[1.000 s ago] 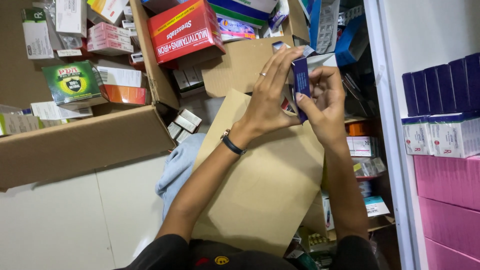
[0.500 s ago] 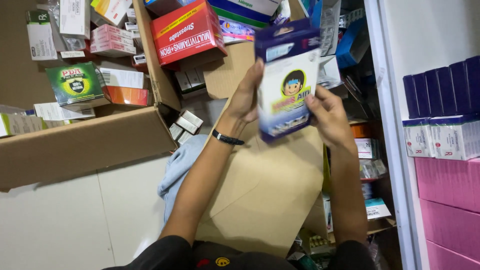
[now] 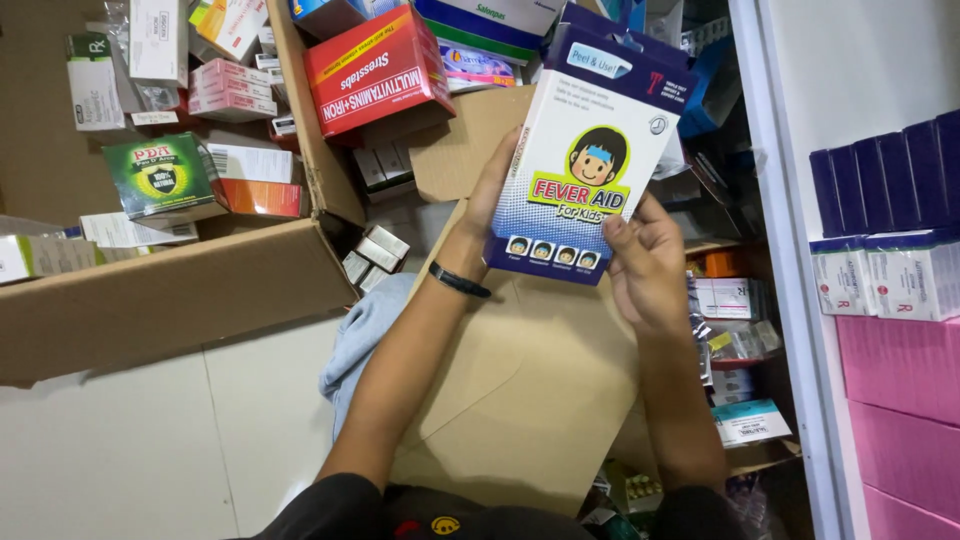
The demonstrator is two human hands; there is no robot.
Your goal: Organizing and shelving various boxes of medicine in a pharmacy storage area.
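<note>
Bright, even overhead light, soft shadows beneath the cardboard flaps, sharp focus, slight wide-angle bending at the edges.

Two bare forearms are seen, with no sleeves over them up to the elbows. A thin black band [image 3: 459, 281] is worn around the wrist of the left hand [image 3: 492, 195]. No ring or watch is seen on the right hand [image 3: 648, 262]. A black garment [image 3: 440, 515] is worn on the upper body, and a small yellow round mark with a little red beside it is printed on it.
</note>
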